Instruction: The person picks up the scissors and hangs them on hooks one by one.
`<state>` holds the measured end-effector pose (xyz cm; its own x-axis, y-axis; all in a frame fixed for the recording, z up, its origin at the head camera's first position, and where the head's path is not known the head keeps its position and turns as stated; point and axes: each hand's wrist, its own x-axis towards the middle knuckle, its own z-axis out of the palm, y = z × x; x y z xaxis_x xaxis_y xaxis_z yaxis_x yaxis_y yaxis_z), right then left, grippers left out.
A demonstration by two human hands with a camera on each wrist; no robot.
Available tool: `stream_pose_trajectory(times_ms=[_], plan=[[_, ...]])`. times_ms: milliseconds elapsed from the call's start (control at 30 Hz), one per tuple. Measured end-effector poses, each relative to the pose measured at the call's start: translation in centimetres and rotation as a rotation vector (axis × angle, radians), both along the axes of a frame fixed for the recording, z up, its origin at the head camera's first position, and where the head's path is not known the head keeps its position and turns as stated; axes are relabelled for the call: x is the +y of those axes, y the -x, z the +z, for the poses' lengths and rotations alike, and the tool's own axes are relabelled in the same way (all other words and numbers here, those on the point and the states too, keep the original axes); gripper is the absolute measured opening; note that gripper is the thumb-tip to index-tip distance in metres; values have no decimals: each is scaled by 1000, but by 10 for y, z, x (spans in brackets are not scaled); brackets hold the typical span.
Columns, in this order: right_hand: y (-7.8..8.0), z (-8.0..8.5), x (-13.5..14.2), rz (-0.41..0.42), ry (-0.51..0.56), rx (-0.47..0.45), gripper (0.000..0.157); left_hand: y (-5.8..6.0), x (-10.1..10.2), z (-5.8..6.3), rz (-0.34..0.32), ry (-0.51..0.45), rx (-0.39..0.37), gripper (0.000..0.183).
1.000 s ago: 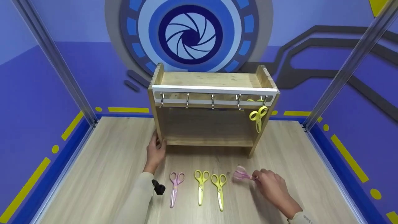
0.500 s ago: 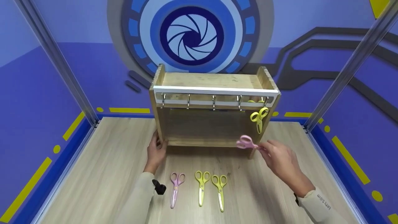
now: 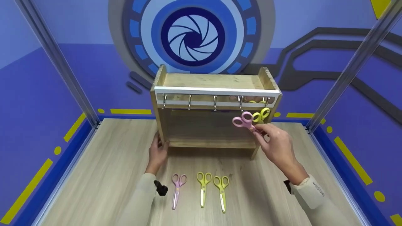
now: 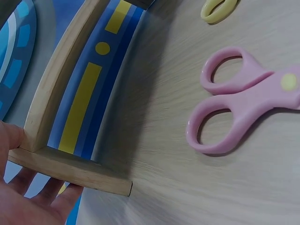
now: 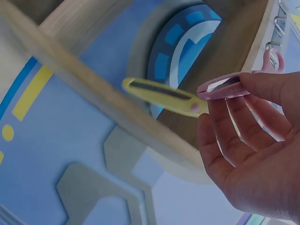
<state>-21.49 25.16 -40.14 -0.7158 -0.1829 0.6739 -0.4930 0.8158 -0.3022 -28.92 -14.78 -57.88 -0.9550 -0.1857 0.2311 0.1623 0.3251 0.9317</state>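
My right hand [image 3: 278,142] pinches a pair of pink scissors [image 3: 248,124] by the blade end between thumb and fingers. Its handle rings point up and left, just under the hook rail [image 3: 201,90] near the second hook from the right. In the right wrist view the pink blade [image 5: 220,88] lies along my fingertips, with yellow scissors [image 5: 161,95] behind it. Those yellow scissors hang from the rightmost hook, partly covered by my right hand in the head view. Down at the lower left, my left hand [image 3: 158,154] grips the side panel [image 4: 70,171] of the wooden rack [image 3: 213,81].
On the table, in front of the rack, lie pink scissors [image 3: 176,191] and two yellow pairs, the middle scissors [image 3: 203,189] and the right scissors [image 3: 222,191], handles toward the rack. Blue printed walls and metal posts [image 3: 348,67] enclose the table.
My right hand has lifted the pink scissors from low over the table up to the hook rail, turning their handles upward. My left hand stays on the rack.
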Motion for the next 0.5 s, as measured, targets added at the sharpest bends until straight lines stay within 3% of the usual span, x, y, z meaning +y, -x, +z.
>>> stream_pose_trajectory(times_ms=[500], plan=[[14,-16,-34,-3,254,-221,19,0,-2,2,-35,-34,-43,66]])
